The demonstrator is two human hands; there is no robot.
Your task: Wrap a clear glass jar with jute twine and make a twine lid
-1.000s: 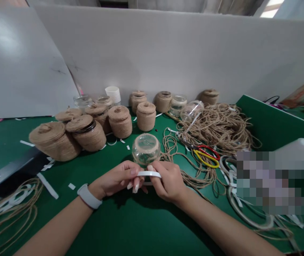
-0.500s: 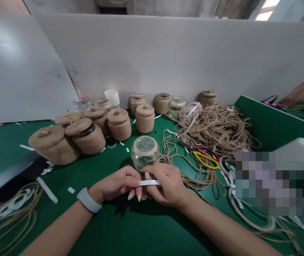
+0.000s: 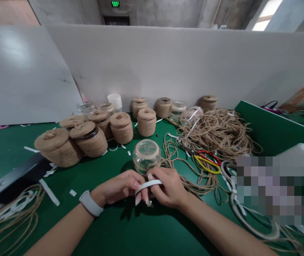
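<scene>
Surface [image 3: 104, 236]: green, littered with scraps [image 3: 72, 192]
Left hand [image 3: 122, 186]: pinching white strip [image 3: 151, 183] between fingers
Right hand [image 3: 169, 186]: pinching it likewise
Strip: bowed between both hands
Glass jar [image 3: 147, 156]: just beyond hands
Scissors [image 3: 207, 158]: right, among twine [image 3: 218, 133]
Wrapped jars [image 3: 121, 128]: farther back

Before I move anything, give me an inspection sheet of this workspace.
Surface: green tabletop, scraps scattered over it.
Work items: white strip stretched between the hands; clear jar just beyond them.
Clutter: twine heap at the right; scissors lying near it; paper scrap left of the hands; twine-wrapped jars grouped behind.
Hands: left hand and right hand both hold the strip.
Cables: nothing certain; a dark loop beyond the divider is too unclear to identify.
Surroundings: pale partition behind, green divider at right, lit exit sign above.
</scene>
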